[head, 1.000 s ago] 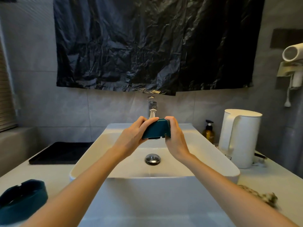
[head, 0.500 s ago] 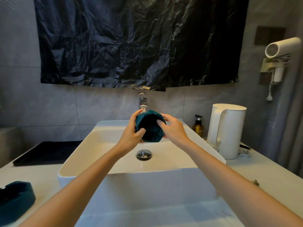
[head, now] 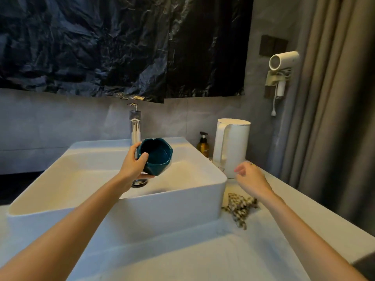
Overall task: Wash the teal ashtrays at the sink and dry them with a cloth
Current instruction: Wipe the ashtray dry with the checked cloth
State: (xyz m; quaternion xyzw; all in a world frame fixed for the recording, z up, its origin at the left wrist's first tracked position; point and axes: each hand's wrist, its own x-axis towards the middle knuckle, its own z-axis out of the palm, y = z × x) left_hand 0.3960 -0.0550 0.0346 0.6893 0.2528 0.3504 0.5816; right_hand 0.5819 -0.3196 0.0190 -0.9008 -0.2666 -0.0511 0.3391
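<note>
Right up close, two bare arms reach out over the white counter (head: 182, 260). Just to the right of the sink (head: 142, 201), a spotty, crumpled cloth (head: 239, 207) lies on the counter, near the sink's side wall.

Above the cloth, also right of the sink, the right hand (head: 251, 179) hangs in the air. Its fingers are loosely bent and hold nothing. They look a bit blurry.

Over the sink's bowl, the left hand (head: 133, 165) holds the teal ashtray (head: 157, 157) up in the air, above the drain (head: 139, 181). The thumb presses on the near rim, and the other fingers curl round the outside. The ashtray is tipped, so its open side faces the camera.

At the back of the sink stands a shiny tap (head: 135, 126). Past the sink's back right corner are a brown pump bottle (head: 203, 145) and a white kettle (head: 231, 147), side by side.

On the wall above the sink hangs a crinkly black plastic sheet (head: 121, 47). High up, far to the right of the sink, a white hair dryer (head: 283, 60) sits on the wall beside a curtain (head: 334, 98).
</note>
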